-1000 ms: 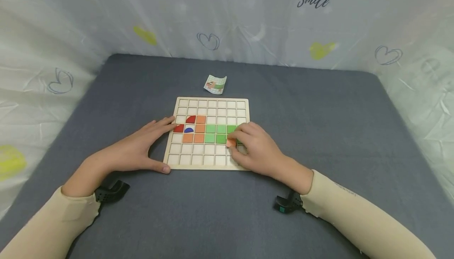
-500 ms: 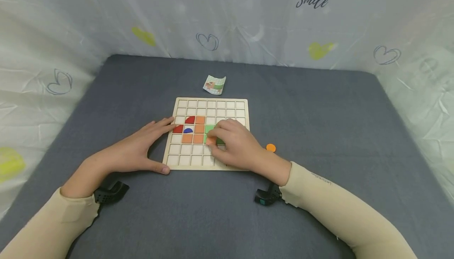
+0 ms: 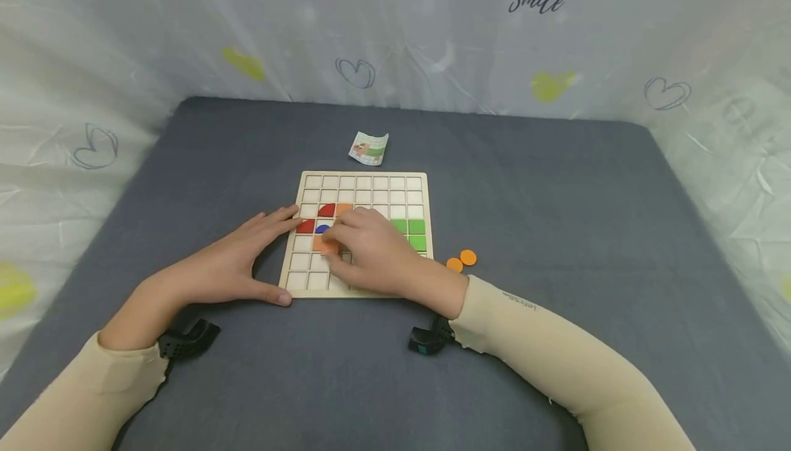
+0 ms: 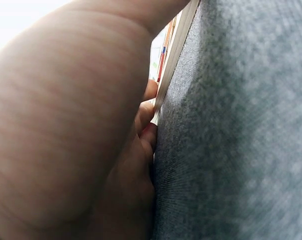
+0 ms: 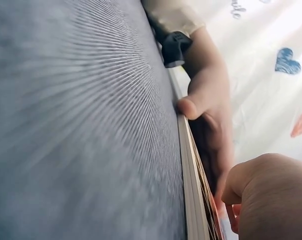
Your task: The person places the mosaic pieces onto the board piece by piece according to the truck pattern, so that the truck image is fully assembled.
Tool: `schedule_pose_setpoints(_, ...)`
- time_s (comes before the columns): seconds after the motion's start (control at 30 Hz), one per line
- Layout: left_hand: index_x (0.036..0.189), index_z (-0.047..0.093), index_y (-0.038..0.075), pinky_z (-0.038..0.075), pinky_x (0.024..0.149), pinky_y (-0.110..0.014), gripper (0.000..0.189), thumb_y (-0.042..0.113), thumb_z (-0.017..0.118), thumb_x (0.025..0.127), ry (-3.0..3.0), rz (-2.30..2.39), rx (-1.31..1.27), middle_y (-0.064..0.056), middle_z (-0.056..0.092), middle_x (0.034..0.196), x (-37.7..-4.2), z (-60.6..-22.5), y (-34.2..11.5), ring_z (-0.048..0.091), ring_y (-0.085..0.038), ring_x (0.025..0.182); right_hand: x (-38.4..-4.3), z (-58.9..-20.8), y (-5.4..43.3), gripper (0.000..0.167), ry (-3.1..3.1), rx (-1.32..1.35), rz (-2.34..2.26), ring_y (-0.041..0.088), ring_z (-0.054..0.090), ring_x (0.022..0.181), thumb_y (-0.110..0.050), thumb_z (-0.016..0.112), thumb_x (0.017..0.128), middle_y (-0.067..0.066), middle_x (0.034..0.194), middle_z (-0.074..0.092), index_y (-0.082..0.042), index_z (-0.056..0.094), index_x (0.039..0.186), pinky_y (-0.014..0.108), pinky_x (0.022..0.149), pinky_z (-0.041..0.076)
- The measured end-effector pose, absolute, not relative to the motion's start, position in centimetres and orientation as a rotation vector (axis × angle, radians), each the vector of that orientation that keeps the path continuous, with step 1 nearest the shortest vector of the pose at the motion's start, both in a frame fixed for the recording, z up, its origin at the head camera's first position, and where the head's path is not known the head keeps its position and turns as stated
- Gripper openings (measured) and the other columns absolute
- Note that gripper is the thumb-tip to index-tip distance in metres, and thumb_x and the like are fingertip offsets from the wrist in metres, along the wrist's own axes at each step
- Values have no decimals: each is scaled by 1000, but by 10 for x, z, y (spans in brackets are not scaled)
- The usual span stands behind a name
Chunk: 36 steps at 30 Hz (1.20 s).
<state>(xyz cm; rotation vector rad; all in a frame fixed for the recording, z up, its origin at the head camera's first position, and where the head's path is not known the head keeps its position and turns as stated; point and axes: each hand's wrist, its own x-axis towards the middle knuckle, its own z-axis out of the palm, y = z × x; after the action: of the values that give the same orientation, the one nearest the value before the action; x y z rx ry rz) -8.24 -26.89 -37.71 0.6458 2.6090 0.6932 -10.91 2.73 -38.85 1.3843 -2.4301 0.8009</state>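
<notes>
A wooden grid board (image 3: pixel 348 182) lies on the table, with coloured tiles in its cells. Between thumb and fingers my right hand (image 3: pixel 383 248) pinches an orange tile (image 3: pixel 329 248), low over the board's left half. My left hand (image 3: pixel 228 259) rests spread at the left side, its fingertips and thumb against the frame. Red pieces (image 3: pixel 305 226) and a blue-and-white tile (image 3: pixel 322 229) sit near those fingertips. Green tiles (image 3: pixel 417 241) fill cells at the right; the right hand hides the middle ones. In the right wrist view, the left thumb (image 5: pixel 190 107) presses the board's edge.
Two orange discs (image 3: pixel 467 257) lie on the grey table (image 3: pixel 544 197), right of the board and close to the right forearm. Behind the board is a small printed card (image 3: pixel 369 149) with curled corners. A patterned white curtain (image 3: pixel 395 25) hangs around the table.
My right hand has moved left across the board, carrying the orange tile from the green tiles toward the red ones. The two orange discs have come into view from behind it. The left hand stays put.
</notes>
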Motion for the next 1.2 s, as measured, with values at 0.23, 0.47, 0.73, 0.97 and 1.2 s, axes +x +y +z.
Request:
schedule_pose_setpoints(0.23, 176, 23, 29, 18, 126, -76, 130, 83, 84, 75, 2603, 700, 656, 3, 9, 183, -82, -379, -268, 5, -48, 166, -110, -391, 9, 10, -2415, 1417, 795, 13, 57, 87, -17, 71, 102, -5, 95, 66, -13, 79, 104, 29, 86, 47)
schedule_pose_setpoints(0.47, 175, 25, 27, 13, 130, -70, 125, 78, 85, 78, 2593, 736, 717, 1, 8, 183, -83, -382, -268, 3, -43, 167, -114, -393, -1, 11, -2427, 1405, 767, 14, 58, 86, -17, 70, 104, -4, 97, 67, -14, 80, 105, 33, 88, 48)
schedule_pose_setpoints(0.73, 175, 25, 31, 14, 128, -74, 124, 78, 85, 78, 2600, 727, 715, 4, 6, 183, -84, -383, -273, 3, -45, 167, -116, -389, -13, 11, -2503, 1389, 690, 15, 61, 90, -21, 71, 105, -3, 100, 68, -14, 79, 108, 34, 88, 51)
schedule_pose_setpoints(0.97, 174, 28, 34, 14, 128, -75, 120, 77, 85, 78, 2598, 729, 709, 3, 6, 183, -83, -380, -272, 2, -46, 167, -117, -390, -18, 12, -2541, 1370, 685, 12, 60, 91, -24, 72, 106, -5, 102, 69, -17, 79, 112, 33, 89, 49)
schedule_pose_setpoints(1.2, 175, 25, 32, 14, 128, -75, 123, 78, 85, 78, 2599, 716, 714, 4, 6, 183, -84, -378, -271, 3, -44, 167, -118, -391, -17, 11, -2550, 1358, 761, 11, 59, 88, -21, 73, 104, -4, 99, 67, -14, 79, 110, 30, 85, 49)
